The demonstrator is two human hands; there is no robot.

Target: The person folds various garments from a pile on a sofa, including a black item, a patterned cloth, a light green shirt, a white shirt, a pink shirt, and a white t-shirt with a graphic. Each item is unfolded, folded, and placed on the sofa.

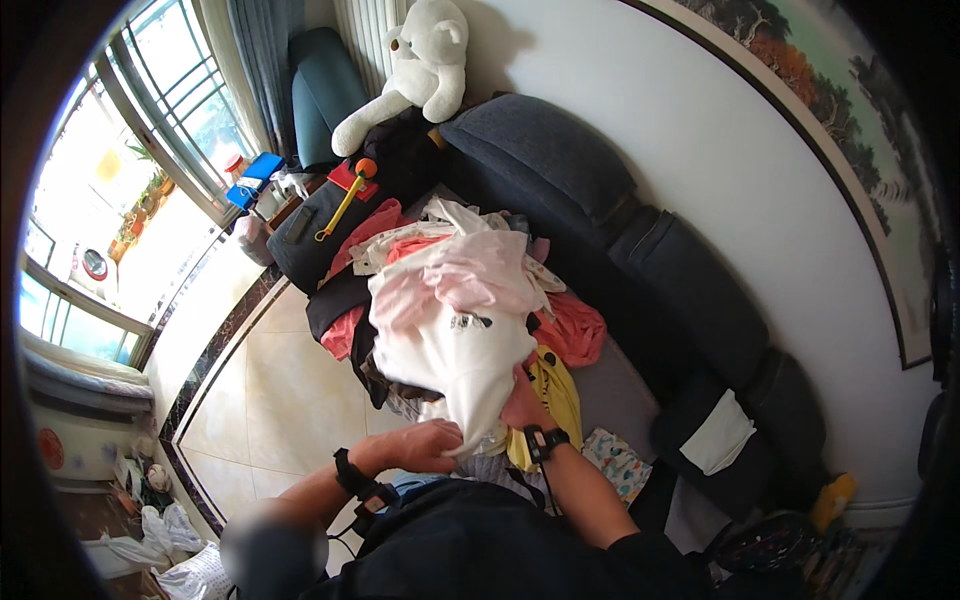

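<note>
A white garment with a small dark print (431, 352) is spread over a heap of clothes in front of me. My left hand (420, 444) pinches its near edge. Further right, my right hand (523, 405) has hold of the same garment's side, its fingers partly hidden by cloth. Pale pink fabric (480, 266) lies at the garment's far end. A yellow garment (559, 386) shows just beside my right wrist. Red-pink cloth (574, 330) sticks out at the right of the heap, and black cloth (337, 304) hangs at its left.
A dark grey sofa (555, 157) runs along the wall, with a white cloth (718, 433) on its near part. On the far armrest lie a yellow stick with an orange ball (346, 202) and a dark remote-like object (300, 225). A white teddy bear (427, 71) sits beyond. Tiled floor (285, 390) extends left.
</note>
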